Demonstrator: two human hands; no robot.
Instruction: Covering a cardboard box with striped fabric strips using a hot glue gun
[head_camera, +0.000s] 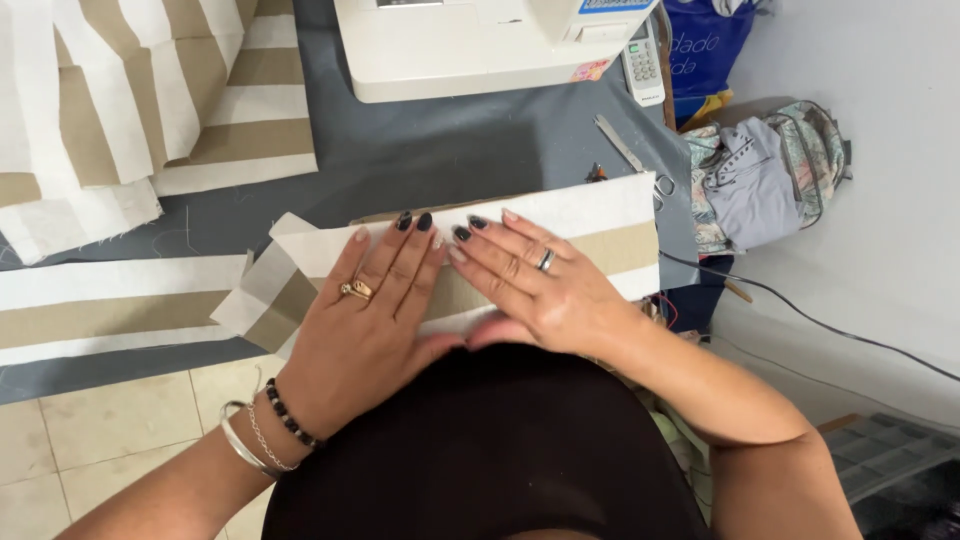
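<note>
Below the sewing machine (480, 45), on the grey table (420, 150), your left hand (365, 320) and right hand (530, 285) lie flat, palms down, side by side on the folded striped fabric strip (590, 225). Fingers spread, nothing clamped; fingertips nearly meet at the middle of the strip, thumbs close together at its near edge. Strip sits at the table's near edge, just below the machine, cream and tan bands running left to right, its left end turned back in a loose fold.

Step in hand, as I judge it: pressing and smoothing the fold flat. Next move likely calls for keeping edges lined up while you slide palms outward, otherwise the layers could creep apart.

Left of the machine: more striped fabric (150, 90) piled up, another long strip (100, 300) hanging off the table edge. Right of the machine: scissors (625, 150) near the strip's far corner, partly hidden. Further right, a bundle of clothes (765, 175) and a black cable (800, 310) on the pale surface. Tiled floor (110, 430) shows lower left.
</note>
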